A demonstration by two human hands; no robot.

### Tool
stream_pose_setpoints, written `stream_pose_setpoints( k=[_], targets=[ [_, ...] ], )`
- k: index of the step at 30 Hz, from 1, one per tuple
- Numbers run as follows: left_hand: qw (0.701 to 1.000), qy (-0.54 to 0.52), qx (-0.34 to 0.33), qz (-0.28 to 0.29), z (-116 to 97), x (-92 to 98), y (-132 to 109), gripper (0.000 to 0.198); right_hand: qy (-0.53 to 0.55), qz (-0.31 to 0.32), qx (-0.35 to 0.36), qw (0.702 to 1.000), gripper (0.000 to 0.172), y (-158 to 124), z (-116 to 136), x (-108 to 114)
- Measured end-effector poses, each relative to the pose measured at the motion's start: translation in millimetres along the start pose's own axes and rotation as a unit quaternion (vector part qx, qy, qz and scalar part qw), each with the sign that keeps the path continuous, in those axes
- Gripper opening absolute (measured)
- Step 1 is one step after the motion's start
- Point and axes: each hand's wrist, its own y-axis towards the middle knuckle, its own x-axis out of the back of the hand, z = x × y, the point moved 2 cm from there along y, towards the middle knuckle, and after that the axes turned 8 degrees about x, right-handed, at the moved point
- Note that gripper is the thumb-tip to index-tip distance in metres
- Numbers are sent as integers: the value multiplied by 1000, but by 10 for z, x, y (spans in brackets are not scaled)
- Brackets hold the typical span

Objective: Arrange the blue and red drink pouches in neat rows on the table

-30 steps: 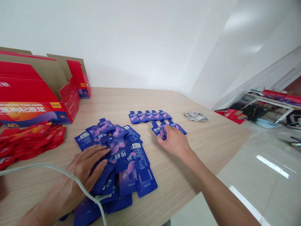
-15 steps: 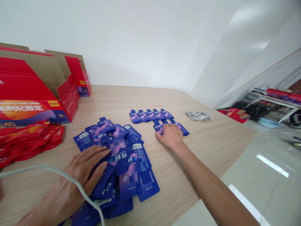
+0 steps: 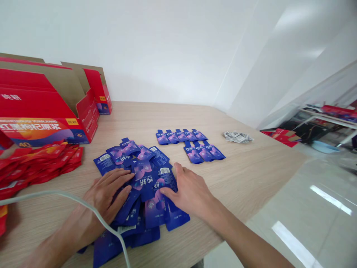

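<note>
Picking step: our left hand (image 3: 107, 193) lies flat, fingers spread, pinning the heap of blue pouches (image 3: 152, 204) on the desk (image 3: 251, 167). Our right hand (image 3: 189, 191) rests open on it, gripping nothing. Next, we judge, 1 pouch needs pinching by its edge.
</note>
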Motion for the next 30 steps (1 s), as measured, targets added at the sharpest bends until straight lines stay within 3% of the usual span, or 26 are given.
stream_pose_setpoints(
  k=[3,6,9,11,12,16,20,23,27,30],
  targets=[
    [1000,-16,6,-7,-49,25,23,56,85,5,-14,996,87,163,-82,-71],
    [999,-29,12,-9,-68,27,20,59,252,20,-34,967,80,357,-249,-131],
    [999,-30,16,-11,-56,7,6,60,390,36,-50,919,44,445,-327,-223],
    [999,-26,18,-17,-47,-4,1,60,426,40,-46,902,13,446,-332,-265],
    [999,-25,17,-20,-47,-6,0,60,433,43,-43,900,7,436,-334,-265],
    [999,-26,6,-23,-58,-2,4,60,445,28,-31,895,17,372,-423,-14],
    [1000,-21,10,-18,-47,0,2,60,412,-58,42,908,15,371,-625,517],
    [1000,-22,10,-14,-36,-3,-1,59,301,-110,99,942,16,450,-762,730],
    [1000,-23,17,-11,-41,-2,-4,59,51,-123,157,979,28,577,-884,557],
    [999,-21,23,-11,-50,0,-5,59,4,-91,173,981,39,598,-989,308]
  ],
)
